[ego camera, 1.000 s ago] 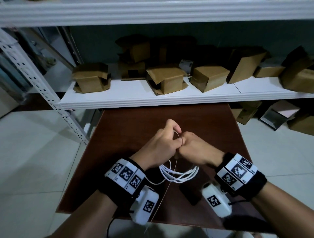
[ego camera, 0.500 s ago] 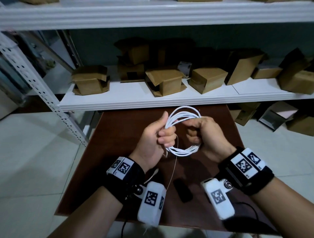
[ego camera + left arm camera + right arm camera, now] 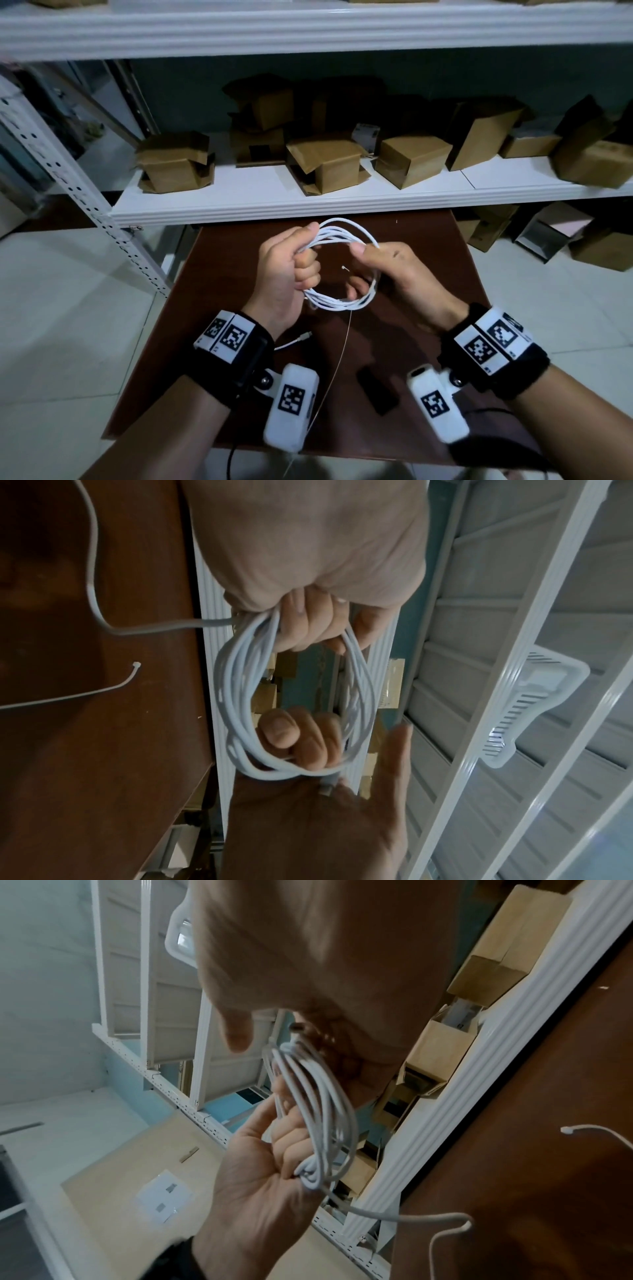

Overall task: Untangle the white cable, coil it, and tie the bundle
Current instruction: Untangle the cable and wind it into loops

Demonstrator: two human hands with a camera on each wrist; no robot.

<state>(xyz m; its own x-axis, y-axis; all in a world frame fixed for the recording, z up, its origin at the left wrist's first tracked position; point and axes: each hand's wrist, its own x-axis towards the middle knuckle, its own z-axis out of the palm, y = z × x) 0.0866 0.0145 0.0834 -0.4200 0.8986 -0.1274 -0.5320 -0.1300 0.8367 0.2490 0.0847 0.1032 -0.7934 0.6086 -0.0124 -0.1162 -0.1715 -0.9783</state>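
The white cable [image 3: 346, 229] is wound into a ring of several loops, held upright above the brown table [image 3: 428, 246]. My left hand [image 3: 303, 265] grips the ring's left side with fingers curled round the strands [image 3: 240, 685]. My right hand [image 3: 368, 262] grips the right side, thumb on top and fingers through the ring [image 3: 301, 737]. In the right wrist view the loops [image 3: 318, 1110] run between both palms. One loose end with its plug [image 3: 304, 337] trails below my left wrist. A thin white tie [image 3: 343, 268] lies on the table under the ring.
A white shelf [image 3: 274, 202] carrying several cardboard boxes [image 3: 329, 164] stands just beyond the table's far edge. A perforated white upright [image 3: 85, 202] rises at the left. More boxes [image 3: 548, 233] sit on the tiled floor at the right.
The coil hung below my joined hands a second ago. Both hands have risen and parted, and the ring is now held upright between them.
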